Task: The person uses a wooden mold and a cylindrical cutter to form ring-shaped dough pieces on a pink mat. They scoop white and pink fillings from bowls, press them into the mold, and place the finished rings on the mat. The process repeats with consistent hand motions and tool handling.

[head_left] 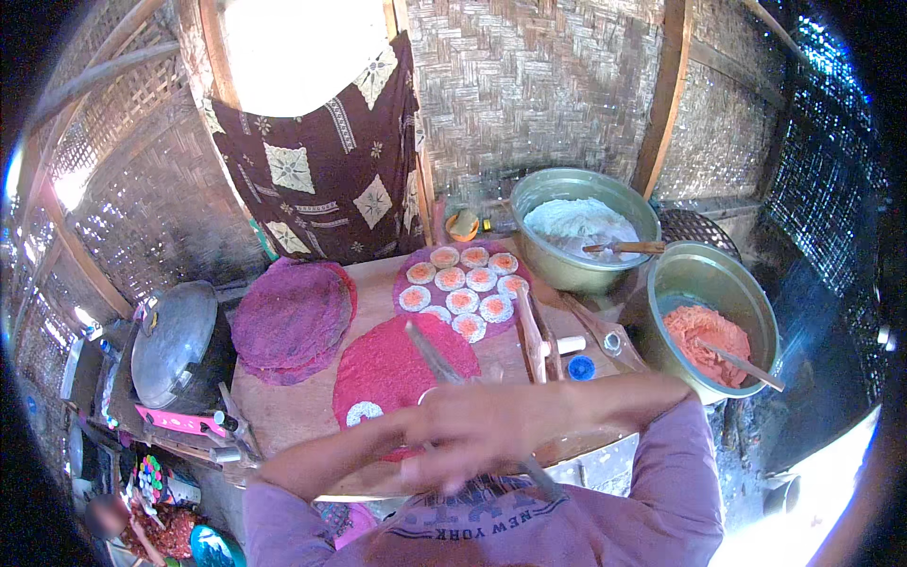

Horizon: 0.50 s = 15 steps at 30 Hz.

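A bright red, round, flat sheet (402,354) lies on the light brown wooden bench (300,406), directly in front of the person. On its near left part sits a small white round piece (364,412); another patch of white shows at the edge of the hands. The left hand (416,431) and the right hand (487,412) overlap over the near right part of the red sheet, blurred, the right fingers loosely bent. A long, narrow, greyish tool (432,352) runs slantwise past them, its far end over the red sheet; which hand has hold of it, and how far either is closed, I cannot tell.

Behind the red sheet and to its right lies a purple round sheet (437,291) bearing small white discs (462,300) topped with orange paste. Left of the red sheet is a stack of dark purple round sheets (291,317), and farther left a black pan with a domed metal lid (179,340). Right of the red sheet lies a small blue round cap (581,368); farther right stands a green plastic tub (765,317) with orange-pink paste.
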Available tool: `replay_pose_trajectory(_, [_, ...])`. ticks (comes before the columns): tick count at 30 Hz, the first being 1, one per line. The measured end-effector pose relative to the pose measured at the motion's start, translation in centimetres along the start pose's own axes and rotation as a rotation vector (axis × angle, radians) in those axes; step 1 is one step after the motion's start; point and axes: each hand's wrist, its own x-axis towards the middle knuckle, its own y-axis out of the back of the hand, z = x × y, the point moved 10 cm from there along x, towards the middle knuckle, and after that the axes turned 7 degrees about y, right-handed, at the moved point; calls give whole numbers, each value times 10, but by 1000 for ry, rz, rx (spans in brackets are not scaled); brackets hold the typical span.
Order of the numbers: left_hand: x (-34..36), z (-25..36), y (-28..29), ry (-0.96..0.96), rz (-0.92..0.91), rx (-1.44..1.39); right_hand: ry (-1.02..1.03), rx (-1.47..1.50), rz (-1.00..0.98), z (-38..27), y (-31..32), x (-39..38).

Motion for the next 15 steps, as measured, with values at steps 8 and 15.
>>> replay_pose_trajectory(8, [19,36,46,-94,19,-196,88,-283,312,-30,55,-24])
replay_pose_trajectory(15, [-28,-57,49,570,115,264,-401,-78,1163,11,201,-180])
